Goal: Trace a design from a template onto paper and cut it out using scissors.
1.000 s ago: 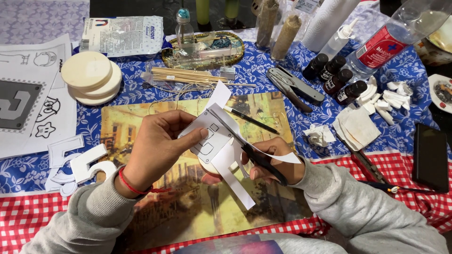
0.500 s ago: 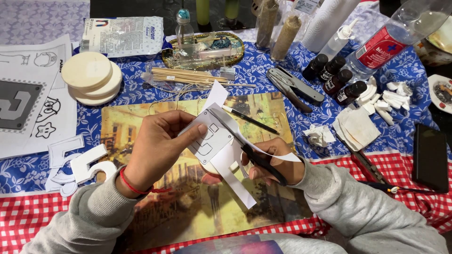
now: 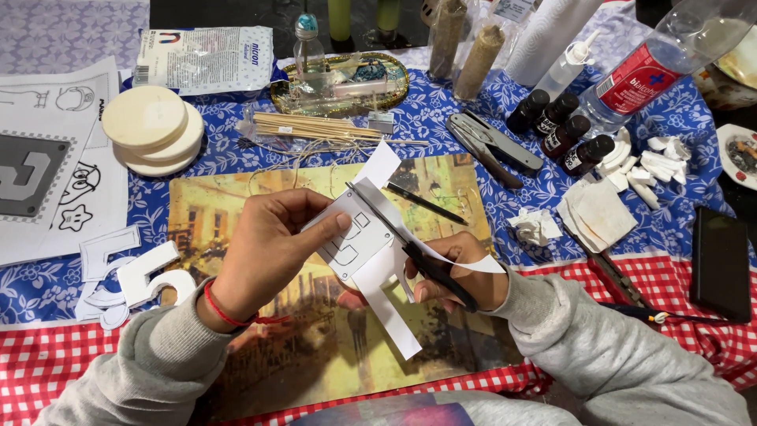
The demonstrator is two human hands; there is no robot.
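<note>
Head view, looking down: a sheet of white paper printed with outlined shapes point(image 3: 356, 241) is held above the middle of a picture placemat point(image 3: 236, 213), near the front edge of the table. Left hand point(image 3: 272, 244) pinches the sheet, thumb on top and fingers closed beneath, keeping it taut and tilted so that the printed lines face the eye. Right hand point(image 3: 457, 272) is closed through the dark handles of a pair of scissors point(image 3: 402, 241), whose blades lie along the sheet's upper right edge with paper between them; whether the blades are fully shut cannot be told. Cut strips hang below and curl to the right, free of the blades. Cut-out white numerals point(image 3: 130, 272) lie at the placemat's left edge, beside printed template sheets point(image 3: 47, 173) near the table's left edge. Behind the placemat are round wooden discs point(image 3: 150, 126), a bundle of thin wooden sticks point(image 3: 315, 126) and a grey multi-tool point(image 3: 493, 146); small dark bottles point(image 3: 560, 130) stand towards the back right, and a black phone point(image 3: 721, 264) lies at the right edge.
</note>
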